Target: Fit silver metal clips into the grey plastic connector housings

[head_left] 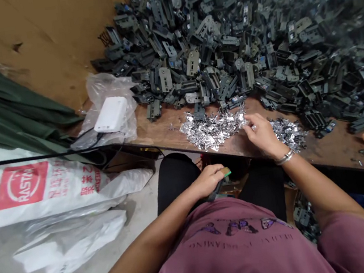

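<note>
The right hand [262, 134] reaches forward over the table [154, 131], thumb and forefinger nearly together beside a heap of metal bits [213, 133]; whether they pinch one cannot be told. The left hand [209, 180], bent inward above the lap [178, 177], grips what seems a green-edged part [227, 172].

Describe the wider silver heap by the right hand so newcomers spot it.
Find the mound of dark parts on the brown tabletop. At its near edge, left of the right hand, lies the silver heap. It spreads wider than the heap right of that hand.
</note>
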The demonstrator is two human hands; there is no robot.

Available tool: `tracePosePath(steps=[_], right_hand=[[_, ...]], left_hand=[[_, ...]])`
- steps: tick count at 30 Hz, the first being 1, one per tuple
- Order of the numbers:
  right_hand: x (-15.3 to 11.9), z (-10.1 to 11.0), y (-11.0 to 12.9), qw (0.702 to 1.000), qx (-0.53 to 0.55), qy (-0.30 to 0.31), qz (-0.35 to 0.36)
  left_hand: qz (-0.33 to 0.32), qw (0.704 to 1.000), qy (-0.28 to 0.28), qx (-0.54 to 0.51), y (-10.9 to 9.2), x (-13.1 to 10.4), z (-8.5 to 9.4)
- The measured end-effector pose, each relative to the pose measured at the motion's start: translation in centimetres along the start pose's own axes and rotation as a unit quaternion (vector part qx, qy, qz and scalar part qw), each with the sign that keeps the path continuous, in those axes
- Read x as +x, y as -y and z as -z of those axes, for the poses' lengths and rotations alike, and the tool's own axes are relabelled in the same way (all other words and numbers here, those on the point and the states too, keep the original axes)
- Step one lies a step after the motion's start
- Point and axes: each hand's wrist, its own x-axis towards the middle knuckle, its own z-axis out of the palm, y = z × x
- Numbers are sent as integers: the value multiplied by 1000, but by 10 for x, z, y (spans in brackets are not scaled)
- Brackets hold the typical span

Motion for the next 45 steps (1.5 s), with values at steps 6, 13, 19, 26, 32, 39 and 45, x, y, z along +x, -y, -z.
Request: tracePosePath(steps=[6,13,19,26,32,39,45], right_hand=[[63,-17,-7,988,-152,26,-18],[85,-30,-11,953,-275,121,49],[52,-9,-12,977,-209,42,14],[-58,-16,46,945,319,-26,-67],[-108,0,42,967,248,19,-48],[-87,26,-10,968,-189,107,-123],[-64,14,1,954,-257,154,-32]], left_hand=[[3,989,-33,144,38,33,-25],[-37,991,-31,124,46,38,-35],[3,997,52,-64,33,24,-25],[-15,921,97,-376,0,14,-27],[-45,905,-41,-422,-5,12,-34],[-22,954,-74,-290,-11,9,-43],[3,962,-65,-264,-10,6,-48]])
